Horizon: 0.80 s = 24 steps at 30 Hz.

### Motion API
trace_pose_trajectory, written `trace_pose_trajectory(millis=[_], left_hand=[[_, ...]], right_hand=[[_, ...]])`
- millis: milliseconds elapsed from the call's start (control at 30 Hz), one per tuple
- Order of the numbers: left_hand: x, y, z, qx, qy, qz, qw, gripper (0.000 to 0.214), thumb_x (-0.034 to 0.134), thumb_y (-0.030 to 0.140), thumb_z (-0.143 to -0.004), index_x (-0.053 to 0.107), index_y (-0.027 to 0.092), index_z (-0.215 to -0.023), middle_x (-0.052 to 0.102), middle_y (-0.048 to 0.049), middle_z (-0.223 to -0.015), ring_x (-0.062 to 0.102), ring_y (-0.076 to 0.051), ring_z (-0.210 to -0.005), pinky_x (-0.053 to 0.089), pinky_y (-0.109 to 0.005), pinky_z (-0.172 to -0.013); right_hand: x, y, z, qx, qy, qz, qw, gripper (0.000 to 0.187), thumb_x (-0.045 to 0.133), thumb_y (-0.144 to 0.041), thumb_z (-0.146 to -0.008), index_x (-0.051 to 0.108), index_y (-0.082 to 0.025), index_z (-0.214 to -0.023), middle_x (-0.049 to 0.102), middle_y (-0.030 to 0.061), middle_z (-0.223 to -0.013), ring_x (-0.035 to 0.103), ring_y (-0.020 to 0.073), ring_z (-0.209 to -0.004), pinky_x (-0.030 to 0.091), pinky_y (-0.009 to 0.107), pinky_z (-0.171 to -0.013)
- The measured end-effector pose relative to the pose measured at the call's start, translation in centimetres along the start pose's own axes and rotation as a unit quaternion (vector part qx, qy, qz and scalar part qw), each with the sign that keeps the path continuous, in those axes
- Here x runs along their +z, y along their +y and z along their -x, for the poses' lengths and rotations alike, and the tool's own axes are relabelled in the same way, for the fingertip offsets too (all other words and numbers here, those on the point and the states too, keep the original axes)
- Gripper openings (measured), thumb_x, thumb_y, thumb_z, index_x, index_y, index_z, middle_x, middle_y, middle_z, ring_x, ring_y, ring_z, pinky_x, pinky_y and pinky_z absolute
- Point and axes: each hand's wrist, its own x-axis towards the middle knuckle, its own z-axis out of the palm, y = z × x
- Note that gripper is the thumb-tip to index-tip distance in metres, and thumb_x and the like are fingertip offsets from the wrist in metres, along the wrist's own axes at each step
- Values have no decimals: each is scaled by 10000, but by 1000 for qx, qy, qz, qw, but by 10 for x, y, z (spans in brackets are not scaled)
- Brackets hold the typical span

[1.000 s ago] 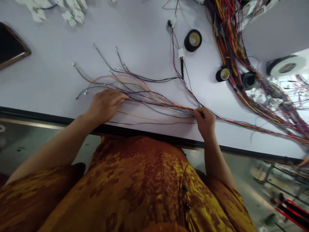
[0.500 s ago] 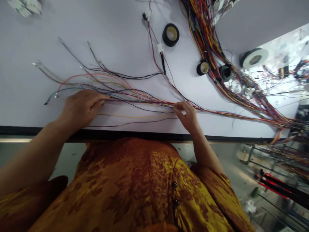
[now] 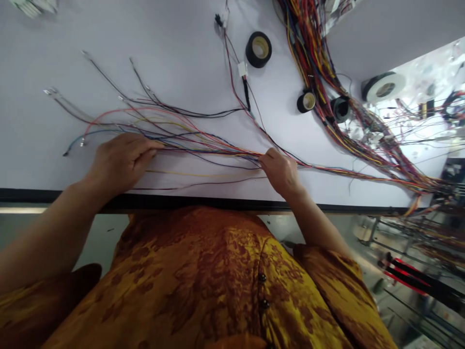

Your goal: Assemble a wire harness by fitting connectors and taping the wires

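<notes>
**A:** Logging hand states. What is the left hand (image 3: 121, 160) doing?

**B:** It is lying palm down with the fingers stretched out, not clenched. It is pressing on the fan of thin multicoloured insulated wires (image 3: 214, 148) near the front edge of the white worktable (image 3: 174, 43).

**A:** And the right hand (image 3: 279, 170)?

**B:** It is pinching the same wires between thumb and curled fingers, at the point where they are converging into one strand.

**A:** Where is the fan lying?

**B:** Flat on the table between the two hands. Its free ends with small metal terminals (image 3: 83, 142) are spreading out past the left hand. To the right, the strand is running on toward the thick tangled multicoloured harness (image 3: 316, 53).

**A:** Progress?

**B:** Early, by my reading. The wires are being drawn together at the right hand only. A single yellow wire (image 3: 203, 174) and a thin dark wire (image 3: 203, 184) are lying apart from the rest, nearer the table edge. I am seeing no wrap on this stretch (hard to be sure under the fingers).

**A:** Tape?

**B:** The black tape roll with a pale core (image 3: 258, 49) and the smaller black roll (image 3: 306, 101) are sitting well apart from both hands, with nothing touching them.
</notes>
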Motion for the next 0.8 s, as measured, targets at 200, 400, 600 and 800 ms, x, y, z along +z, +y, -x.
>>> trace_pose_trajectory(millis=[200,400,600,800], left_hand=[[2,0,0,15,42,27,999,298,436,353,-987,677,208,-1085,701,-55,-980,621,-183,-935,520,-326,-866],[12,-2,8,21,70,33,997,305,509,386,-979,642,165,-1141,670,-95,-1064,610,-206,-1003,531,-365,-912],[9,-10,13,-18,101,139,985,300,464,355,-997,627,182,-1180,687,-79,-1086,644,-192,-997,546,-384,-906],[-21,-9,10,-66,121,251,958,241,492,344,-989,642,204,-1115,713,-58,-1013,671,-165,-899,563,-350,-826]], right_hand=[[5,-1,-5,24,25,-38,999,95,486,-166,-894,580,-170,-879,616,98,-948,480,163,-684,231,320,-586],[20,8,-4,103,193,-325,920,46,576,-233,-825,562,-207,-789,480,-47,-622,427,116,-586,332,267,-597],[22,14,-11,193,290,-593,726,462,467,-513,-925,405,-225,-568,344,-54,-513,316,89,-440,248,245,-430],[27,14,-7,142,321,-639,684,587,477,-538,-949,364,-227,-464,336,-38,-455,450,126,-471,359,277,-483]])
